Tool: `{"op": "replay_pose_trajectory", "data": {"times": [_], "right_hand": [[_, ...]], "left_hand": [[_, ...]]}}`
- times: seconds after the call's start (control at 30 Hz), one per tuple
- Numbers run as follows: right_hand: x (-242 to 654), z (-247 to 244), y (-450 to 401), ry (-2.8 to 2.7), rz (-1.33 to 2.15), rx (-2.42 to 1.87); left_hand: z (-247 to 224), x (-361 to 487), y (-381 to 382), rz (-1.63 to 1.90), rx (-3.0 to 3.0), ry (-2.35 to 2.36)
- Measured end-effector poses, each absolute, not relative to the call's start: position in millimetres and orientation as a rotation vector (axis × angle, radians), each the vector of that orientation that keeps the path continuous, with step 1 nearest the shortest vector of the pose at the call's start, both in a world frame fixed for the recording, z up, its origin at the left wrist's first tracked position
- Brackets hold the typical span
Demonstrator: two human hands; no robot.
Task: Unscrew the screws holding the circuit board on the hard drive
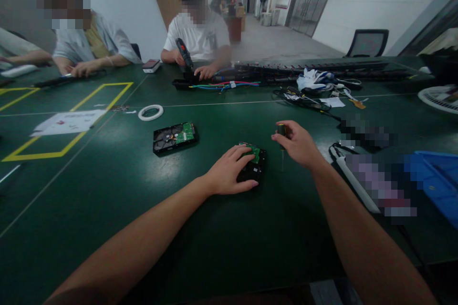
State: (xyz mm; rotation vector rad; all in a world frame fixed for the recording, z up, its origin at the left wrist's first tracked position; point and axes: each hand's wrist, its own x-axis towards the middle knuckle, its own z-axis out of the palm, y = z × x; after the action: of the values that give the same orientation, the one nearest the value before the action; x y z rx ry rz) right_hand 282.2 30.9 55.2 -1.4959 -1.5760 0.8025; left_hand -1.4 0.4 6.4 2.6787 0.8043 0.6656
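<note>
Screwdriver [282,130] gripped in right hand [297,144] could gouge hard drive [258,167] if left hand [228,170], spread across it, slips.

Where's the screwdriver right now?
Head view, right of centre: the screwdriver is in the right hand, shaft down, just right of the hard drive under the left hand.

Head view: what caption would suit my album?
Left hand spread over one hard drive, right hand gripping a screwdriver, another hard drive farther left on the table.
</note>
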Motion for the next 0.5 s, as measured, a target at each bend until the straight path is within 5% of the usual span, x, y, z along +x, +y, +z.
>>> {"op": "replay_pose_trajectory", "data": {"times": [0.2, 0.5], "right_hand": [[265.4, 64.2, 17.2, -1.566, 0.368, -1.166], [259.7, 45.0, 19.9, -1.816, 0.160, -1.270]], "left_hand": [[6.7, -2.1, 0.4, 0.676, 2.668, 0.791], [7.4, -1.0, -0.3, 0.679, 2.670, 0.797]]}}
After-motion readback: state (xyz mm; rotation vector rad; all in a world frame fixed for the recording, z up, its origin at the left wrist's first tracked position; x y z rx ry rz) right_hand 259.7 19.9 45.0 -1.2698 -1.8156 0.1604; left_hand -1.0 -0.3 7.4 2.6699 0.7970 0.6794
